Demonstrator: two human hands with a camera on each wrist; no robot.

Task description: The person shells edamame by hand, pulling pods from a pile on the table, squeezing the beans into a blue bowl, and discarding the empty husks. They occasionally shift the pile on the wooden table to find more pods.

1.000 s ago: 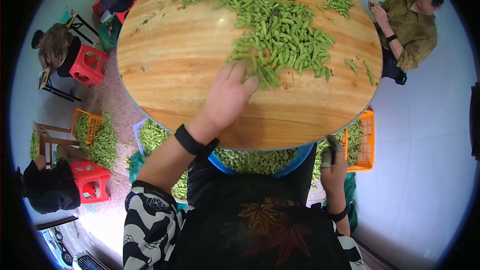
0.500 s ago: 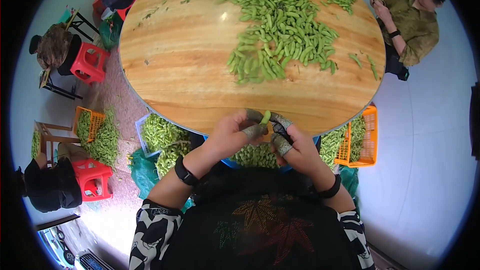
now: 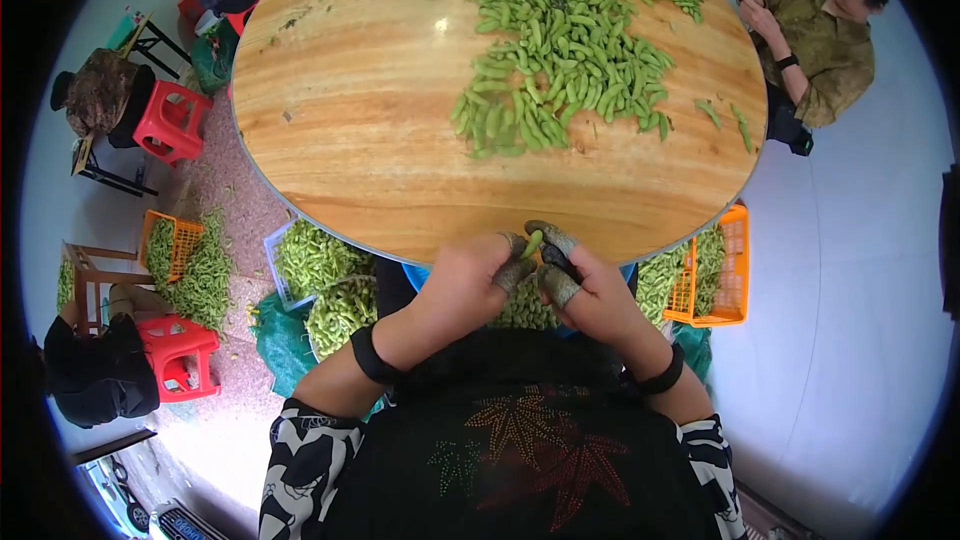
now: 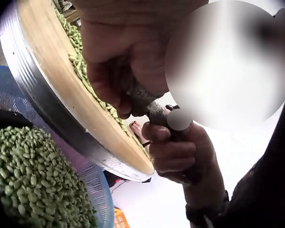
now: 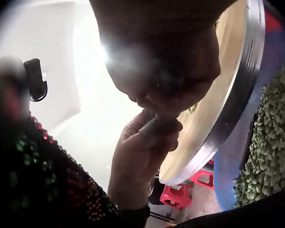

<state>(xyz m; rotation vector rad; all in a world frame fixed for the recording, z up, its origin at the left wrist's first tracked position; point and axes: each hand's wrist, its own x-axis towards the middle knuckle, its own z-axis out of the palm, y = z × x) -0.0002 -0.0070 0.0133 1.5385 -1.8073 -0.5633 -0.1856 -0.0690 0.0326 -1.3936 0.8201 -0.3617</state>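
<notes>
Left grip (image 3: 465, 285) is closed with thumb and fingertips on one green pod (image 3: 533, 243), which stands slightly tilted. Right grip (image 3: 592, 292) is curled close at the other side, its forefinger bent at the upper end of the pod; whether it also pinches, I cannot tell. Grey finger covers (image 3: 563, 287) are worn on both hands. The pod is near the close edge of the wooden tabletop (image 3: 350, 130), on which a large pile of pods (image 3: 575, 60) is spread. Below this edge, the left wrist view shows a blue basin (image 4: 103, 199) filled with shelled beans (image 4: 35, 171). To the right stands an orange crate (image 3: 738, 270) with more pods.
</notes>
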